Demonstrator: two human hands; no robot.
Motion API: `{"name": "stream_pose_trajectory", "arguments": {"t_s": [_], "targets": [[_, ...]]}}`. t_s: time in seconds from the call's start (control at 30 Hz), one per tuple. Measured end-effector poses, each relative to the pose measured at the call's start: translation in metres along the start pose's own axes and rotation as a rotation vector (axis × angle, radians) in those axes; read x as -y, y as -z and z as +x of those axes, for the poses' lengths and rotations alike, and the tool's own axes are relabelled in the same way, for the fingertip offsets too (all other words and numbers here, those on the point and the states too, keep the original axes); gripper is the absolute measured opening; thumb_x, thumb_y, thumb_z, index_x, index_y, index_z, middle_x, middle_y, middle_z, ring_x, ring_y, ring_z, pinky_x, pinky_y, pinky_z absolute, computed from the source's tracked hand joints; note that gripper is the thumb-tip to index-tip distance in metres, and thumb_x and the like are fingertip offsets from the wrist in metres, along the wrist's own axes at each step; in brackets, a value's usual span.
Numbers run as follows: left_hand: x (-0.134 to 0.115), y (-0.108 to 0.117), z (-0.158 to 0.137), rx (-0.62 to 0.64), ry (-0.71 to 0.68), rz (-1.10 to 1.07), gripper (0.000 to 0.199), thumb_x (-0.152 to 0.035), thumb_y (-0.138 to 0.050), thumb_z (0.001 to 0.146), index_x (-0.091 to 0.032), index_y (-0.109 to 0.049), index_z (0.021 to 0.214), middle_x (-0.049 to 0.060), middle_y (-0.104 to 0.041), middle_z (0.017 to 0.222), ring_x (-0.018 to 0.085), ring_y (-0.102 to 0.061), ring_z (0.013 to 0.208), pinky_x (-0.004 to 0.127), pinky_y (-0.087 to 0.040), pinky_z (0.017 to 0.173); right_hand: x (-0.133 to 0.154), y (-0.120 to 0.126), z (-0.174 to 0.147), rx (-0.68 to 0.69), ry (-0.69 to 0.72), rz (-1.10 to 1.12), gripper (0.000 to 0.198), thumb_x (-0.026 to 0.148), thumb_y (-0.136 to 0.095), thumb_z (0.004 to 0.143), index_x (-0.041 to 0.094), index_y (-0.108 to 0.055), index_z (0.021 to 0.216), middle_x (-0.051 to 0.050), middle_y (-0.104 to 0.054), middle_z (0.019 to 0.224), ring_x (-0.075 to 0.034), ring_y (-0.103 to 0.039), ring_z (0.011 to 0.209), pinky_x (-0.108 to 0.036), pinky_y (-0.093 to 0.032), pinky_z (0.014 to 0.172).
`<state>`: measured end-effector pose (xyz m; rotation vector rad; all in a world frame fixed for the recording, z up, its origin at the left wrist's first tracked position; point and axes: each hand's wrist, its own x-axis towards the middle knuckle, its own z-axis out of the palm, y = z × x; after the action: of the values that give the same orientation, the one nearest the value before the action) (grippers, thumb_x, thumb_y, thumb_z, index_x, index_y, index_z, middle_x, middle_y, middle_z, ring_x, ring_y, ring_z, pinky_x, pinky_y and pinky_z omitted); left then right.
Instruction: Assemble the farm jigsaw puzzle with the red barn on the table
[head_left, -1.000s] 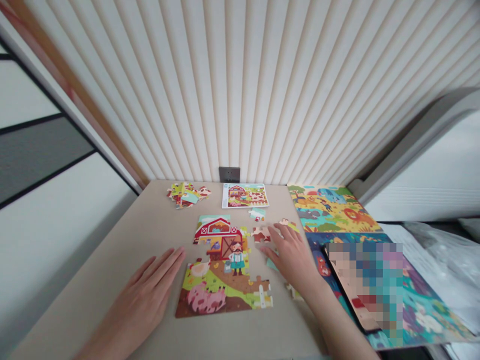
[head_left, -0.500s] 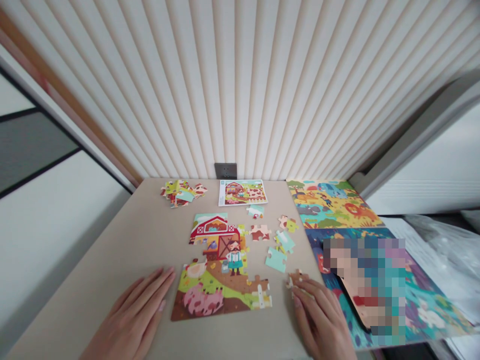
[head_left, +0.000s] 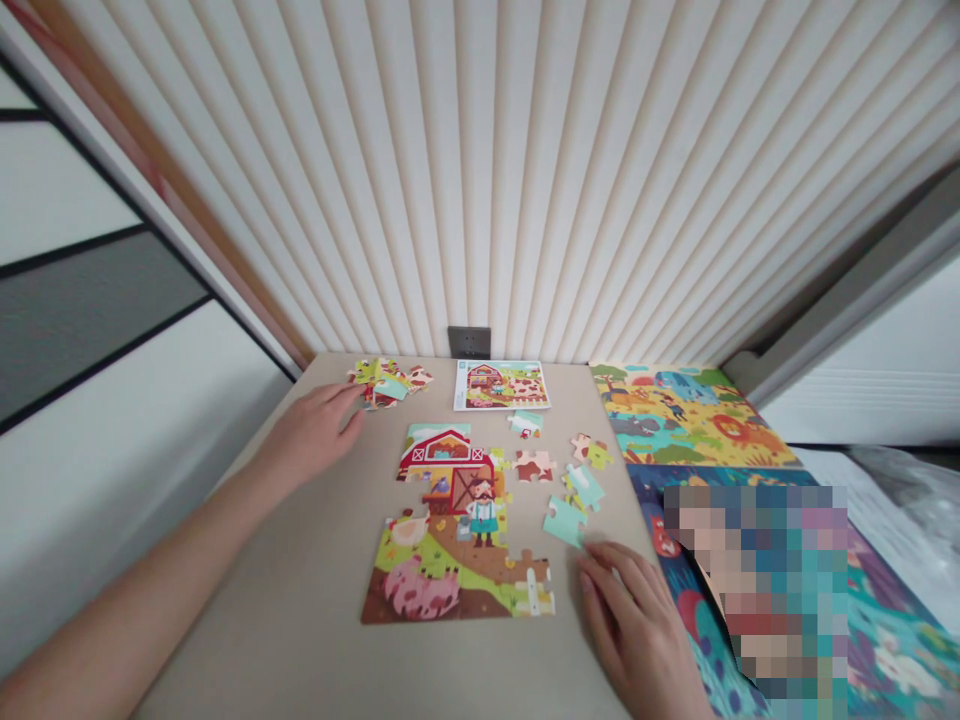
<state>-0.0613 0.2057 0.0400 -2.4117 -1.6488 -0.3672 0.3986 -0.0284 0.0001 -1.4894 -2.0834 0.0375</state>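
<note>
My left hand (head_left: 322, 425) reaches to the back left, its fingertips at the edge of a heap of loose puzzle pieces (head_left: 390, 385). Its thumb stands apart from the stretched fingers. My right hand (head_left: 634, 610) lies on the table right of the puzzle, fingers loosely bent; what is under it is hidden. Between them lies a partly joined farm puzzle (head_left: 442, 560) with a barn, a farmer, a hen and a pig. Right of it are a brown-and-white piece (head_left: 534, 465), a light blue piece (head_left: 564, 520) and several others.
A small picture card (head_left: 502, 386) of the farm scene lies at the back, below a dark wall socket (head_left: 470, 342). Along the right sit a safari puzzle (head_left: 697, 415) and a dark blue puzzle (head_left: 862, 610), with a blurred-out object (head_left: 757, 590) on it. A pleated wall (head_left: 480, 180) closes the back.
My left hand has gone from beside the puzzle forward to the heap. My right hand has shifted slightly, and the brown piece at its fingertips is out of sight. The view has turned a little left.
</note>
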Motion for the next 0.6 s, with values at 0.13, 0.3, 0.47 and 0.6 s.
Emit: {"name": "stream_pose_trajectory", "arguments": {"t_s": [0.13,0.3,0.47,0.6], "targets": [[0.009,-0.022,0.042,0.049,0.045,0.014,0.06,-0.051,-0.046,0.1,-0.012,-0.058,0.144,0.02,-0.061,0.145,0.037,-0.054,0.138,0.05,-0.039,0.121,0.0,-0.001,-0.001,0.018,-0.033,-0.016,0.025,0.025,-0.06,0.104,0.025,-0.069,0.127,-0.01,-0.069,0.13,-0.029,-0.065,0.123,-0.047,-0.056,0.101],[0.008,-0.037,0.072,0.114,-0.022,-0.052,0.063,-0.052,-0.051,0.097,-0.015,-0.057,0.147,0.017,-0.056,0.153,0.036,-0.05,0.144,0.047,-0.034,0.124,0.0,0.0,0.001,0.032,-0.029,-0.011,0.026,0.024,-0.06,0.103,0.025,-0.07,0.127,-0.011,-0.07,0.128,-0.03,-0.066,0.122,-0.048,-0.057,0.1],[0.001,-0.047,0.095,0.179,-0.08,-0.098,0.064,-0.053,-0.059,0.092,-0.019,-0.06,0.146,0.014,-0.061,0.149,0.034,-0.056,0.138,0.043,-0.037,0.12,0.0,0.001,0.001,0.028,-0.023,0.006,0.027,0.024,-0.06,0.102,0.026,-0.07,0.128,-0.011,-0.07,0.128,-0.029,-0.066,0.122,-0.047,-0.057,0.1],[-0.004,-0.055,0.104,0.212,-0.076,-0.108,0.063,-0.054,-0.06,0.09,-0.018,-0.063,0.142,0.015,-0.066,0.144,0.034,-0.06,0.133,0.042,-0.04,0.117,0.0,0.0,0.0,0.044,-0.038,0.007,0.027,0.023,-0.061,0.102,0.026,-0.068,0.129,-0.011,-0.069,0.129,-0.03,-0.064,0.124,-0.049,-0.056,0.102]]}}
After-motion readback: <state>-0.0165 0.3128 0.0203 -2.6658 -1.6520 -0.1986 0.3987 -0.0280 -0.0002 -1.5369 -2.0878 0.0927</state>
